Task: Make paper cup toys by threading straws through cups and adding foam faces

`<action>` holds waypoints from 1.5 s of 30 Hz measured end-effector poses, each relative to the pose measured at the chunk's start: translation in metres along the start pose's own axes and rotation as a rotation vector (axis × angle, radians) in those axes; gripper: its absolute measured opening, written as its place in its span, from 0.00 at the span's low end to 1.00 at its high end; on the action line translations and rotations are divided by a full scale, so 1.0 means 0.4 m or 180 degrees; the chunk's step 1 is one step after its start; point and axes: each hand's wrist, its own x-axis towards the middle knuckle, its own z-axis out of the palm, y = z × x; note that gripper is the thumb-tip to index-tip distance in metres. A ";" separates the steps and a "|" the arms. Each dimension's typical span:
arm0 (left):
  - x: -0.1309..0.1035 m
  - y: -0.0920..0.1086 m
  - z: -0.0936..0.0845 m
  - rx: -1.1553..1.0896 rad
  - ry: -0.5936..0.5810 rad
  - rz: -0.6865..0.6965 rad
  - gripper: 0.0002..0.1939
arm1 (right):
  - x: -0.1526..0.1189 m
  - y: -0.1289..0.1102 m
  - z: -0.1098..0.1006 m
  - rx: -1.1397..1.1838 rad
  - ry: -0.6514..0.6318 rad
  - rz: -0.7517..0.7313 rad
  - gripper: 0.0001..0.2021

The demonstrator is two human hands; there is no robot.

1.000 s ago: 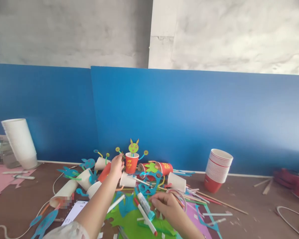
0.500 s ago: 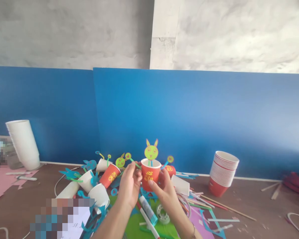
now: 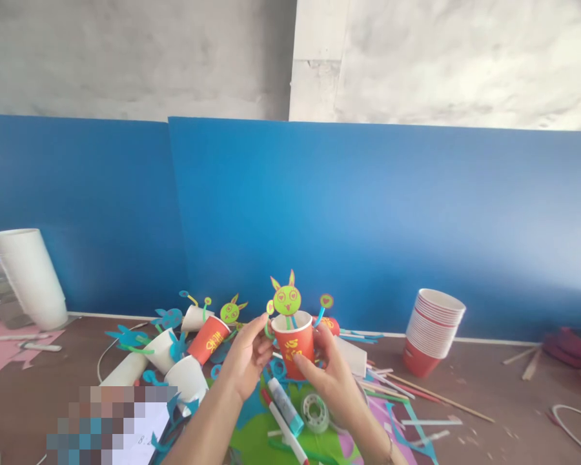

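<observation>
The right hand [image 3: 326, 365] grasps a red paper cup [image 3: 294, 345] bearing a green paper rabbit face [image 3: 287, 300], the left hand [image 3: 246, 355] fingering its left side, above a glue stick [image 3: 285, 407].

Desk [image 3: 503, 387]: tall cup stack [image 3: 29, 278] at far left; shorter cup stack [image 3: 434, 329] right of center; marker [image 3: 285, 426] beside glue stick [image 3: 285, 407], left of tape roll [image 3: 314, 413].

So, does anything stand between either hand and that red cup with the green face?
Nothing visible blocks the right hand: its thumb is on the red cup. At the left hand, a curved green strip sits by the cup's side, near the fingertips; whether they touch the cup is unclear.
</observation>
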 end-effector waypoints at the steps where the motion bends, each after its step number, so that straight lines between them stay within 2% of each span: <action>1: -0.001 0.005 -0.003 0.0121 -0.0037 0.0013 0.20 | -0.001 -0.003 -0.004 -0.0068 0.0015 0.0031 0.30; 6: -0.006 0.036 -0.016 0.0632 -0.0398 0.0004 0.15 | -0.001 -0.009 -0.022 -0.0215 -0.0050 0.0010 0.31; 10: -0.006 0.047 -0.026 0.0989 -0.0766 0.0350 0.15 | 0.000 -0.011 -0.027 -0.0125 -0.0152 0.0139 0.32; 14: -0.008 0.049 -0.026 0.1270 -0.0822 0.0596 0.12 | -0.004 -0.014 -0.027 -0.0359 -0.0197 0.0151 0.28; 17: -0.012 0.053 -0.021 0.1423 -0.0757 0.0626 0.10 | -0.004 -0.012 -0.027 -0.0631 -0.0147 0.0102 0.28; 20: -0.011 0.051 -0.016 0.1283 -0.0636 0.0506 0.09 | -0.004 -0.004 -0.027 -0.0707 -0.0166 0.0069 0.29; 24: -0.007 0.035 -0.006 0.1120 -0.0354 0.0287 0.08 | -0.005 0.011 -0.030 -0.0732 -0.0165 0.0172 0.35; 27: -0.005 0.020 0.002 0.1003 -0.0330 0.0254 0.08 | -0.007 0.013 -0.030 -0.0800 -0.0197 0.0246 0.38; 36: 0.004 -0.008 -0.007 0.0803 -0.0137 0.0574 0.11 | -0.006 -0.010 -0.010 -0.0389 -0.0213 0.0091 0.27; 38: 0.010 -0.018 -0.013 0.0776 0.0070 0.0772 0.12 | -0.005 -0.006 -0.009 -0.0405 -0.0193 0.0090 0.27; 42: 0.020 -0.037 -0.025 0.0790 0.1142 0.1036 0.09 | -0.005 0.002 -0.006 -0.0513 -0.0195 0.0094 0.27; 43: 0.021 -0.040 -0.026 0.0836 0.1208 0.1116 0.09 | -0.006 0.004 -0.005 -0.0540 -0.0181 0.0107 0.26; 45: 0.021 -0.040 -0.025 0.1004 0.0908 0.1302 0.09 | -0.007 0.005 -0.003 -0.0606 -0.0144 0.0135 0.25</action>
